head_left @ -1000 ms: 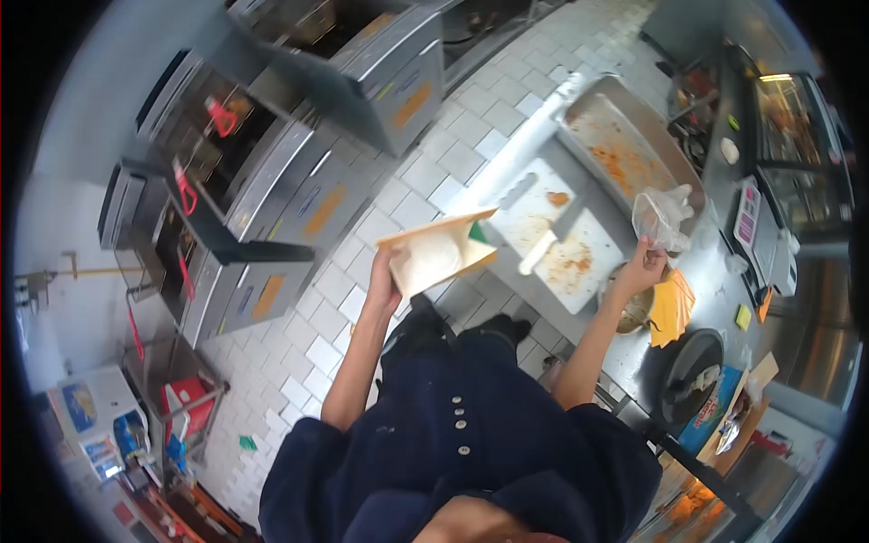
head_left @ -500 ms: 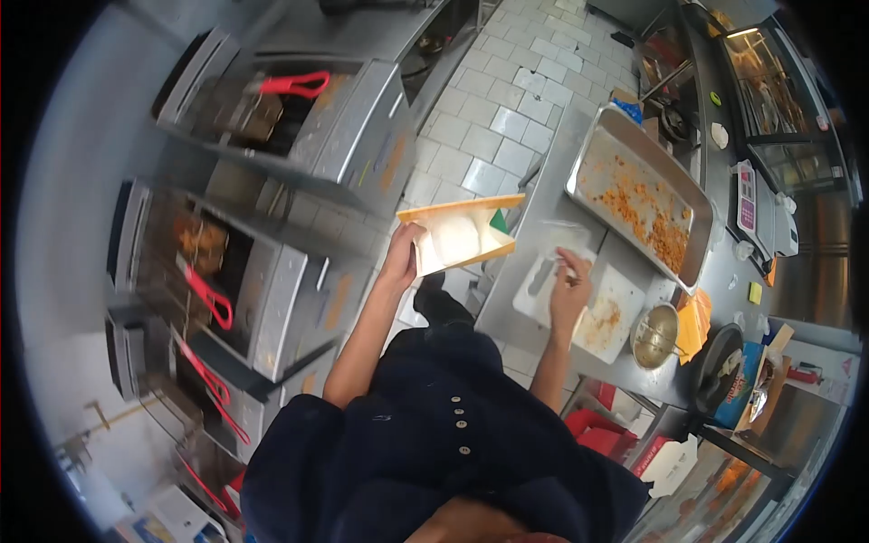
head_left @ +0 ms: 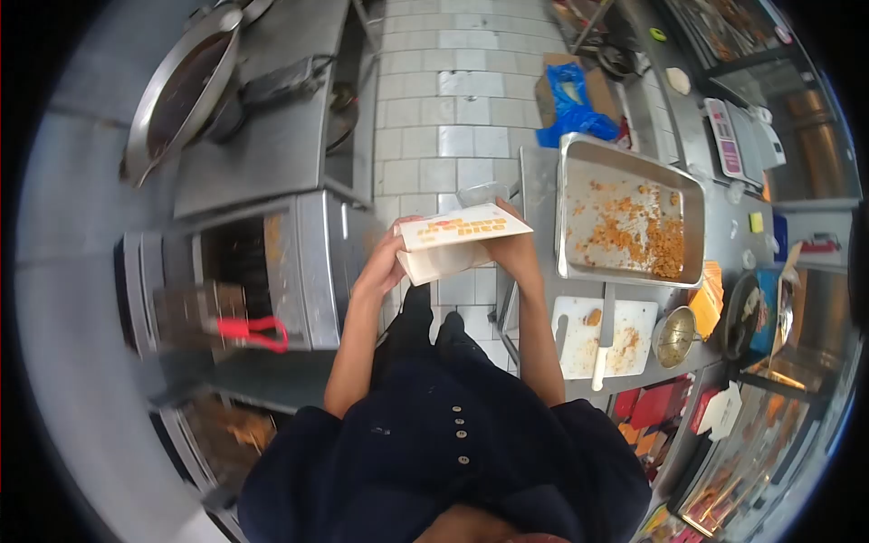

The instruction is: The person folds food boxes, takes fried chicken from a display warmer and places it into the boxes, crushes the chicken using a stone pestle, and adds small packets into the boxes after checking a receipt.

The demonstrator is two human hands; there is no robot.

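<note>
In front of my body I hold a white cardboard takeaway box (head_left: 466, 226) with orange and yellow print on its panel. My left hand (head_left: 385, 261) is closed around the box's left end. At the other end my right hand (head_left: 514, 252) grips it, partly covered by the printed panel. A piece of clear plastic (head_left: 482, 193) shows just beyond the box near my right hand; whether I hold it too, I cannot tell. The box's contents are mostly hidden.
On the right counter are a steel tray (head_left: 568, 208) with fried crumbs, a cutting board (head_left: 575, 348) with a knife (head_left: 606, 335), and a metal bowl (head_left: 674, 337). Fryers (head_left: 312, 271) line the left, one with a red-handled basket (head_left: 253, 332). A blue plastic bag (head_left: 572, 113) lies beyond the tray.
My right hand has come from above the cutting board to the box. The box has turned, so its printed panel now faces up. My view has shifted, showing more of the floor ahead.
</note>
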